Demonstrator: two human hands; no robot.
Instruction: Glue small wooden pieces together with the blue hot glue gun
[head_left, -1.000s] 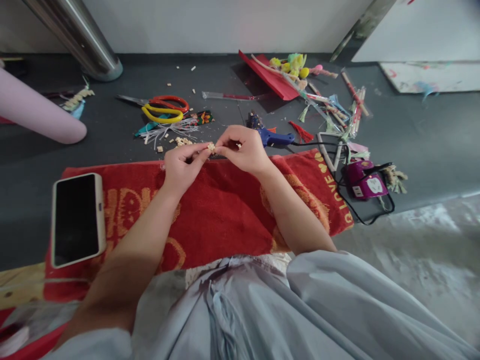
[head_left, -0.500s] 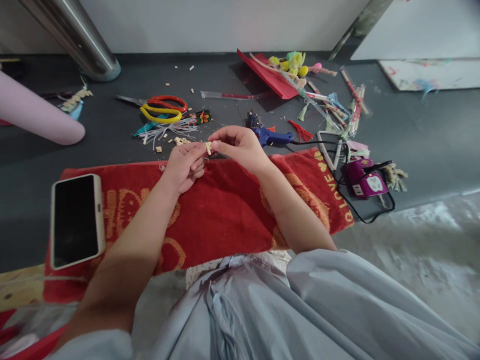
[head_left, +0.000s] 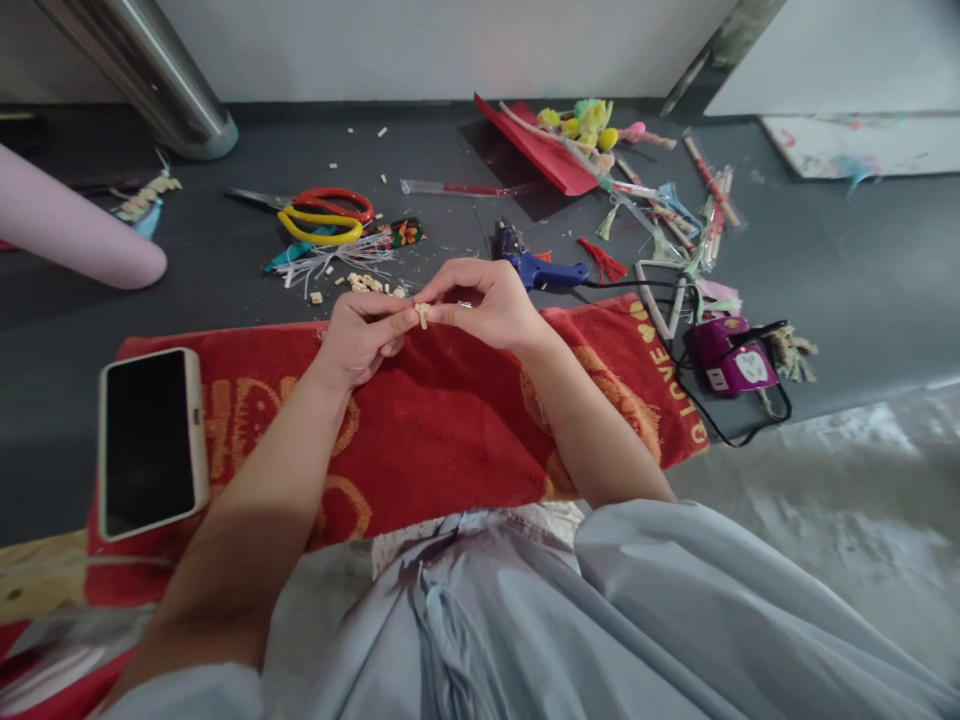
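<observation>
My left hand and my right hand meet fingertip to fingertip over the far edge of a red towel. Between their tips sits a small pale bead piece, pinched from both sides. A little heap of similar pale beads lies on the dark surface just beyond my left hand. A blue glue gun rests right behind my right hand.
A phone lies on the towel's left end. Red and yellow scissors, white threads, a purple plug adapter with black cable, a red paper piece, coloured sticks and pompoms are scattered beyond. A pink roll and metal post stand left.
My right hand dropped slightly and both hands closed back together on the bead piece, after the left hand had briefly let go half a second ago.
</observation>
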